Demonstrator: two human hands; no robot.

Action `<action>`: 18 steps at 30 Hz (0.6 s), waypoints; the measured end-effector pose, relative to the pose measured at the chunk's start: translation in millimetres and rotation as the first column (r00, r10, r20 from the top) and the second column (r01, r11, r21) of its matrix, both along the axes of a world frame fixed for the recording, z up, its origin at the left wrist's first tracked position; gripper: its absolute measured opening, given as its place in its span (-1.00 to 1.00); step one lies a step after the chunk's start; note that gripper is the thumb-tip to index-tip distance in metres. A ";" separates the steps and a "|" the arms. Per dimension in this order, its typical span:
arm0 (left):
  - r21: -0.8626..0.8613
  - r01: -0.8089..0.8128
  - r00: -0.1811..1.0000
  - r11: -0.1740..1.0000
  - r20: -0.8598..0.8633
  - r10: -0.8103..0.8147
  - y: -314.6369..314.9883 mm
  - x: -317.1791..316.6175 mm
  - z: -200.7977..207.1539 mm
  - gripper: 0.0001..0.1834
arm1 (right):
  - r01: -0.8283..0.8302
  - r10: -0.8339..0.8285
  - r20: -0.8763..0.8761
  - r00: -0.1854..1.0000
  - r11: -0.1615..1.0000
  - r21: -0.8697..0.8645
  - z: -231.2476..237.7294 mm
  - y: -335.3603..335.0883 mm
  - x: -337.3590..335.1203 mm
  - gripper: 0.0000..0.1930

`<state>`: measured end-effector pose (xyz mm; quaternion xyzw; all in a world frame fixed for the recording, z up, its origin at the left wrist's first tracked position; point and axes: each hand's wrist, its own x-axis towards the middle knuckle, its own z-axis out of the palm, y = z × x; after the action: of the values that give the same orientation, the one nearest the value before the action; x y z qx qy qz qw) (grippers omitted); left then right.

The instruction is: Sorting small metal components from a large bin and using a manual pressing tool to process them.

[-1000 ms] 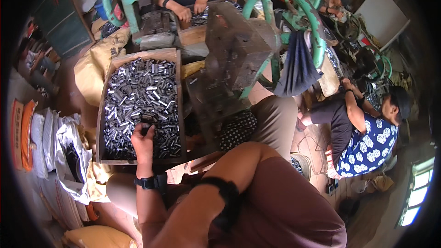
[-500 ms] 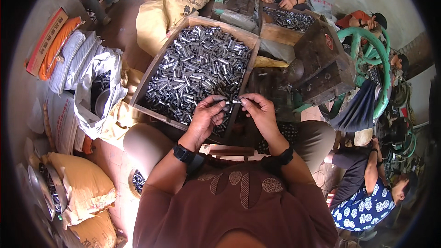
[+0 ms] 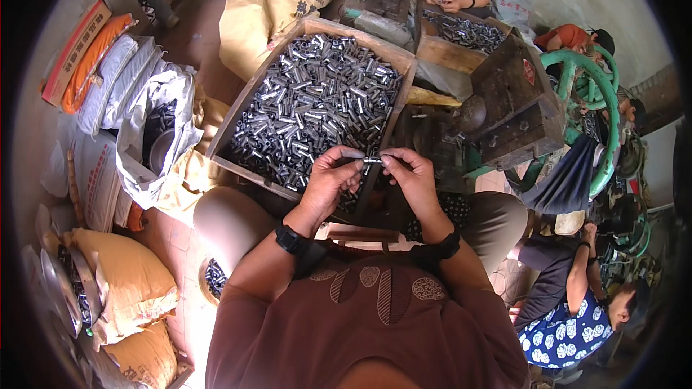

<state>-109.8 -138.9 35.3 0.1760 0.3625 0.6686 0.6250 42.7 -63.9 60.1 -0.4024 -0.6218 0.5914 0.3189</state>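
Over the near right corner of the wooden box (image 3: pixel 249 175), the left hand (image 3: pixel 328 181) and right hand (image 3: pixel 413 179) pinch what seems a single small metal piece (image 3: pixel 372 161) between their fingers.

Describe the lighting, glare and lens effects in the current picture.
Head view: metal parts in the wooden tray show bright glints; head view: light washes out the floor at lower left; head view: blackness rounds off the fisheye corners; head view: the held metal piece is too small to judge sharpness.
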 end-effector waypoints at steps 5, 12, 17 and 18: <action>0.029 -0.022 0.990 0.999 -0.142 0.026 1.6 1.6 -4.0 -0.90 | -0.021 0.019 -0.032 0.999 0.999 -0.047 -1.1 0.8 2.4 -0.83; 0.033 -0.019 0.957 0.999 -0.287 0.027 0.4 4.1 -6.4 -0.90 | -0.051 0.051 0.014 0.999 0.998 -0.025 -4.2 -1.0 5.0 -0.80; 0.102 0.287 0.944 0.953 -0.201 -0.263 -3.5 -2.5 9.0 -0.85 | -0.391 0.361 -0.168 0.917 0.898 -0.202 10.3 13.8 29.0 -0.55; 0.111 0.321 0.943 0.941 -0.128 -0.307 -4.3 0.5 12.0 -0.82 | -0.425 0.389 -0.186 0.902 0.874 -0.236 13.3 13.6 31.5 -0.54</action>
<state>-109.3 -143.2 47.4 0.3079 0.3189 0.5719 0.6902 74.2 -50.3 73.4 -0.2618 -0.5833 0.7500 0.1696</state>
